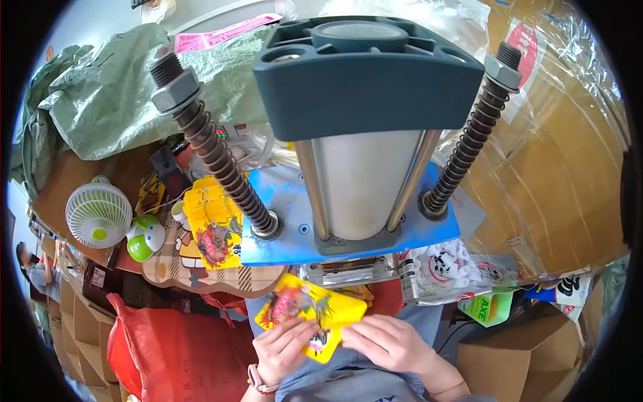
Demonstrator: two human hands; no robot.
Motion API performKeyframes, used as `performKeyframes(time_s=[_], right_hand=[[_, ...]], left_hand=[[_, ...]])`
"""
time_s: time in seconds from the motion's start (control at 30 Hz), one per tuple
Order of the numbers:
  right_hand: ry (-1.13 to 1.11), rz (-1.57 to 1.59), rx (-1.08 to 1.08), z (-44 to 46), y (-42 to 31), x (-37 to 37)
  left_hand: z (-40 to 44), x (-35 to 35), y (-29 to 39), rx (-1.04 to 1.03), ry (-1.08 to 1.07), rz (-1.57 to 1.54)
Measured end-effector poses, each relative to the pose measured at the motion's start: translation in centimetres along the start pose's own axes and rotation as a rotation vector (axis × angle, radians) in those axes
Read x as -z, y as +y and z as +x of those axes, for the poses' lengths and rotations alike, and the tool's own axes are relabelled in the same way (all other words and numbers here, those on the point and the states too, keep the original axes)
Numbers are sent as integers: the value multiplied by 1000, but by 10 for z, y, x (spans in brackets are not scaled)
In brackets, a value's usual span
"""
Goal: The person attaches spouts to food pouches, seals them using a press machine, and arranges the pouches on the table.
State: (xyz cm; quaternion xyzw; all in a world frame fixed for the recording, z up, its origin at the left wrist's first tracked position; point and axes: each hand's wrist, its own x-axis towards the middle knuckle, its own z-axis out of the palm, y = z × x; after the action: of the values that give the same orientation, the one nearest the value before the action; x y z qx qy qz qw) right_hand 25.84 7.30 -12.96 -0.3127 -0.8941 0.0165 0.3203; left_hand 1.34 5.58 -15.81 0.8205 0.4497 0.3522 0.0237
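A yellow printed pouch (338, 309) is held tilted over my lap, just below the front of a press-like machine. My left hand (288, 345) has its fingers closed on the pouch's lower left part. At the right edge of the same pouch, my right hand (387, 340) pinches with its fingertips. Above both hands stands the machine's blue plate (284, 253), carrying a pale cylinder (365, 184) under a dark cap (368, 100). A metal bar (351, 271) sits beneath the plate, partly hidden by the pouch.
A stack of yellow pouches (214, 231) lies on a patterned board left of the machine. Farther left are a small white fan (99, 216) and a green-white figure (144, 238). A red bag (181, 352) is lower left; cardboard boxes (522, 348) are lower right. Patterned packaging (442, 268) adjoins the machine.
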Motion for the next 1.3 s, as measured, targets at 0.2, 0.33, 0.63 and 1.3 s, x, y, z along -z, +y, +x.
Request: performKeyframes(time_s=[0.2, 0.33, 0.63, 1.3], right_hand=[[46, 237, -307, -5, 10, -1], [283, 139, -546, -30, 27, 20], [-52, -2, -973, -52, 64, -1], [81, 155, -113, 9, -10, -9]], left_hand=[[-5, -41, -4, 320, -235, -565], [10, -81, -8, 937, -160, -1042], [51, -91, -19, 1053, -49, -1350], [-9, 3, -17, 64, 62, 63]])
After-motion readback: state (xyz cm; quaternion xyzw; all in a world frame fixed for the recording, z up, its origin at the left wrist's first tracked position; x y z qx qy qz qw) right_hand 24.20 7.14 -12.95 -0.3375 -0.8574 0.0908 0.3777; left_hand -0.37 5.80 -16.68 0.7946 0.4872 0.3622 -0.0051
